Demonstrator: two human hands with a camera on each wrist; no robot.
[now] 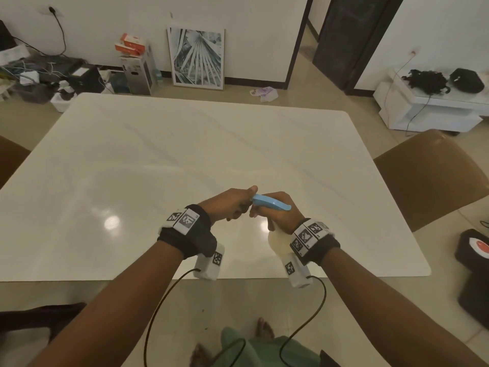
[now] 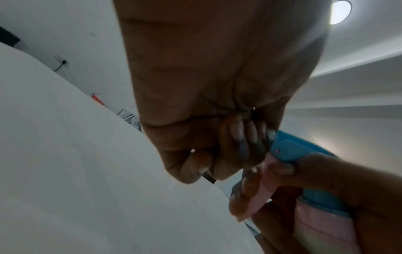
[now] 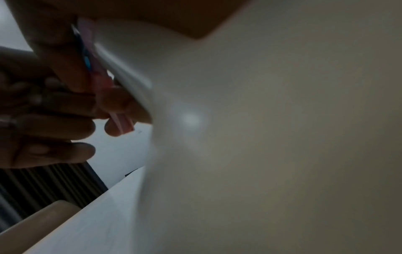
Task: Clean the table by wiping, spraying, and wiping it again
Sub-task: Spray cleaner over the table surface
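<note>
Both forearms reach over the tabletop (image 1: 185, 144); right hand (image 1: 280, 215) clamps the spray bottle (image 1: 272, 203) neck, a rigid, probably light grip. Left hand (image 1: 230, 203) pinches its nozzle tip, fingers curled together.

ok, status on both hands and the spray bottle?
Right hand grips spray bottle above the table, fingers on trigger. Left hand pinches at the nozzle tip. No cloth in view. Nothing in the way.

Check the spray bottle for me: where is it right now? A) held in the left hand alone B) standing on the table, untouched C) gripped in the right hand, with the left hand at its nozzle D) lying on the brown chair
C: the right hand grips the spray bottle by its neck above the table, fingers on the trigger, while the left hand pinches the nozzle tip.
</note>
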